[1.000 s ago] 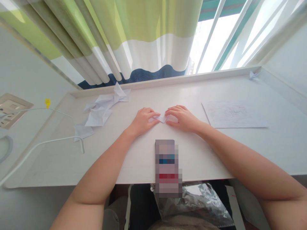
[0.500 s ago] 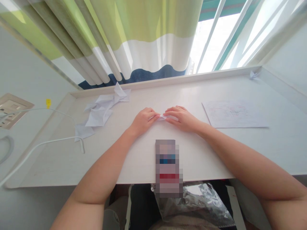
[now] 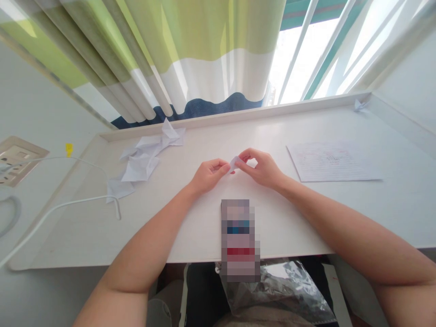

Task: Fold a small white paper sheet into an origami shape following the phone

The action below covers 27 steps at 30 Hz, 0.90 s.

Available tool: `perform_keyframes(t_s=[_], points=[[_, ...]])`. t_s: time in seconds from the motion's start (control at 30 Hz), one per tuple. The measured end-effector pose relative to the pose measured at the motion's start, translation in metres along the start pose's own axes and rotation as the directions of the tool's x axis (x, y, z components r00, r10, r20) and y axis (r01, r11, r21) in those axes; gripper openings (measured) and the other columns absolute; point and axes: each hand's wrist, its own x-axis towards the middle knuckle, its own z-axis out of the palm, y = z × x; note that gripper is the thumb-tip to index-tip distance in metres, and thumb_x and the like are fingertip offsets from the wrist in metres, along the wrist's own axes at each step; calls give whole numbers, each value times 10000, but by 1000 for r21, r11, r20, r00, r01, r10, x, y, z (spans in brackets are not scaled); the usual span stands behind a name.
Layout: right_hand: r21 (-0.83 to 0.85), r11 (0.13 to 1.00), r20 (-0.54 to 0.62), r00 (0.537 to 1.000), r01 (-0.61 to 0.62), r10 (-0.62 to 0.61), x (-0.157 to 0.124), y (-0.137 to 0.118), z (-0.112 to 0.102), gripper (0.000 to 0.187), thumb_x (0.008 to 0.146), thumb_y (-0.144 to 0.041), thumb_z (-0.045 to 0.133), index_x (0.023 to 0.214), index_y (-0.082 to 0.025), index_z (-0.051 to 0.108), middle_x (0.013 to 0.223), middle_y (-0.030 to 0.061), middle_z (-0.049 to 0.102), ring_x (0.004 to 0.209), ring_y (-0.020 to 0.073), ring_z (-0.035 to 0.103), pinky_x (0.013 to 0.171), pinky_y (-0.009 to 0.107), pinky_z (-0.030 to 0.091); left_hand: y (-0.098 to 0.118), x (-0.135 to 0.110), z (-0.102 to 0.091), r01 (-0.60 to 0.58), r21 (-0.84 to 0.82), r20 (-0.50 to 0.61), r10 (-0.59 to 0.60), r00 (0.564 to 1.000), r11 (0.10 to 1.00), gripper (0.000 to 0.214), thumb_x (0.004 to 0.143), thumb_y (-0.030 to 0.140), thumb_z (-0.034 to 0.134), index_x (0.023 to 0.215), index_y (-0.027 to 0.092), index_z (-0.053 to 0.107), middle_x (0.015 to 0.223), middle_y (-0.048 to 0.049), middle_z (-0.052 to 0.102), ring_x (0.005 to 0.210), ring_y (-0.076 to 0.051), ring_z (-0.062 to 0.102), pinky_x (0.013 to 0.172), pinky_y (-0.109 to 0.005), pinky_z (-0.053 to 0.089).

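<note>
Your left hand [image 3: 207,176] and right hand [image 3: 262,169] meet at the middle of the surface [image 3: 204,136], the fingers [image 3: 247,156] of both closed to a narrow pinch on a small folded paper [image 3: 235,163]. The paper sits tilted between the two hands, gripped at the fingertips.

Left of your fingers, a loose heap of white paper folds [image 3: 141,156] lies on the surface, with a white cable [image 3: 68,204] curving past it. Farther left are a wall socket [image 3: 15,161] and a yellow tag [image 3: 69,149].

Right of your fingers lies a lined sheet [image 3: 332,161] with red marks. Beyond it, a tiny paper fold [image 3: 359,105] sits in the far corner.

Nearer you than your fingers, a blurred oblong [image 3: 240,240] crosses the surface edge; what it is cannot be made out. Below that edge is a crinkled foil bag [image 3: 282,284]. Beyond your fingers hangs a striped curtain [image 3: 190,54].
</note>
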Motion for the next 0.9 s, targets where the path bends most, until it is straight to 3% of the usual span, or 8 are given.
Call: perform_keyframes(t_s=[0.1,0.27,0.43,0.6,0.77,0.9], points=[[18,1000,-34,999,12,-12,0,1,1,188,946,-444,727,975,-259,715,963,45,812,908,241,747,830,427,623,-1,1,2,26,-57,-28,-27,999,998,541,873,724,800,954,189,777,952,-89,851,944,-275,831,940,-406,599],[-32,989,-68,987,145,-147,-1,2,0,232,938,-414,732,1104,-253,713,1104,85,812,1019,280,757,935,493,626,-2,5,1,31,-138,-90,-43,995,990,562,864,733,805,961,180,774,939,-94,858,956,-281,834,940,-413,601],[127,992,-97,995,2,10,0,3,0,327,932,-554,778,1053,-251,760,1062,72,841,1000,267,775,973,510,630,-2,5,0,23,-146,-93,-36,995,989,554,864,728,808,947,182,769,932,-90,861,980,-283,833,989,-432,598],[342,930,42,991,-137,130,3,3,1,417,858,-637,840,963,-235,808,951,63,848,863,234,774,883,479,638,-3,4,1,39,-196,-65,-52,997,980,554,805,698,874,984,188,753,943,-72,859,900,-270,837,968,-452,619],[374,914,68,987,-160,145,1,-2,2,406,850,-622,858,919,-224,809,885,59,830,784,216,754,808,447,623,-3,3,1,46,-202,-20,-51,998,978,510,833,646,877,1019,181,782,1008,-87,861,916,-262,841,938,-426,629],[302,947,14,994,-107,107,0,-2,3,411,867,-626,837,987,-235,800,942,58,834,863,227,757,843,456,621,-3,3,1,47,-187,-38,-55,998,981,509,831,652,878,993,181,773,974,-81,860,903,-263,842,896,-399,625]])
